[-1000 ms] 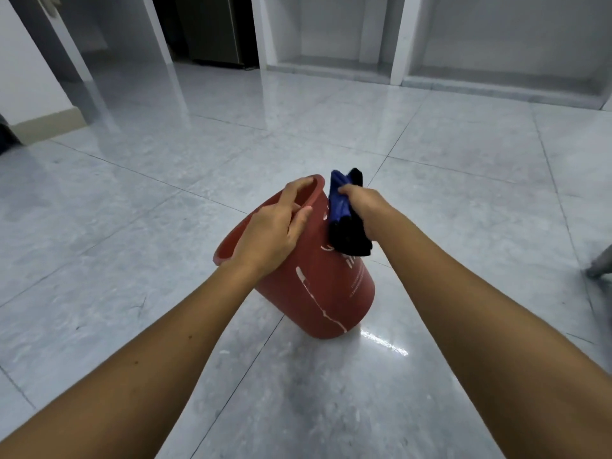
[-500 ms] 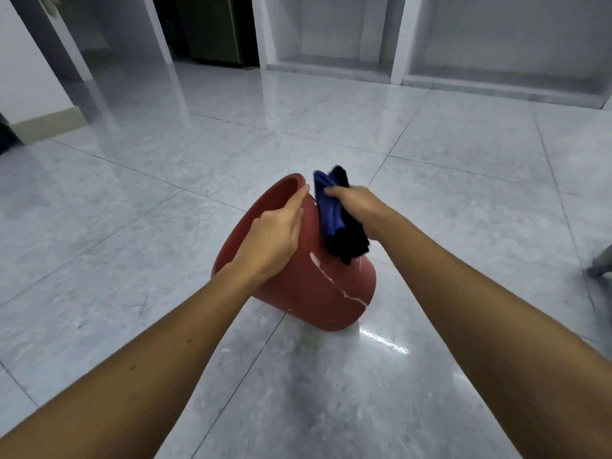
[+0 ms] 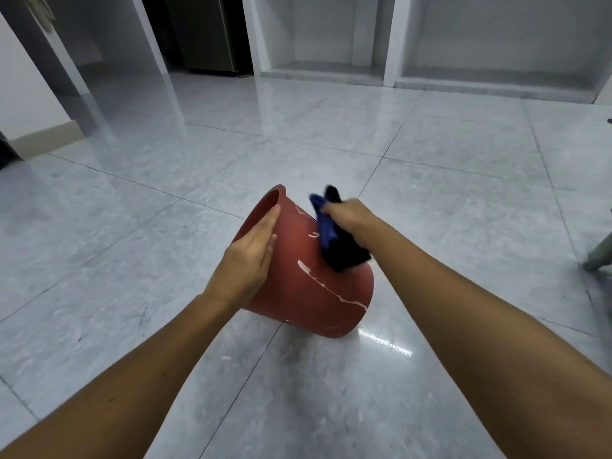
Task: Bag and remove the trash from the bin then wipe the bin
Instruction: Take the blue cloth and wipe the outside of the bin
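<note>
A glossy floor (image 3: 132, 246) of large pale grey tiles is seen across most of the frame. Along the top, white-walled recesses (image 3: 496, 44) are set into the far wall, and a dark doorway (image 3: 198, 31) is seen at the upper left. Two bare forearms are stretched in from the bottom corners toward the middle.

At the centre of the frame a red bin (image 3: 308, 293) is held tilted on the floor. Its mouth is turned toward the upper left and its base toward the lower right, and only its lower edge is rested on the tiles. Pale scuffs and a long whitish streak are seen on its outer wall. What lies inside cannot be told, as the opening is turned away.

The left hand (image 3: 251, 256) is laid flat against the bin's left side just below the rim, with the fingers straight and together. The right hand (image 3: 351, 217) is closed round a bunched cloth (image 3: 337, 246), part blue and part black, which is pressed against the upper right of the bin's outer wall. The hands are set apart, one on each side of the bin.

At the right edge a blurred grey object (image 3: 599, 253) is seen on the floor; it cannot be identified.
</note>
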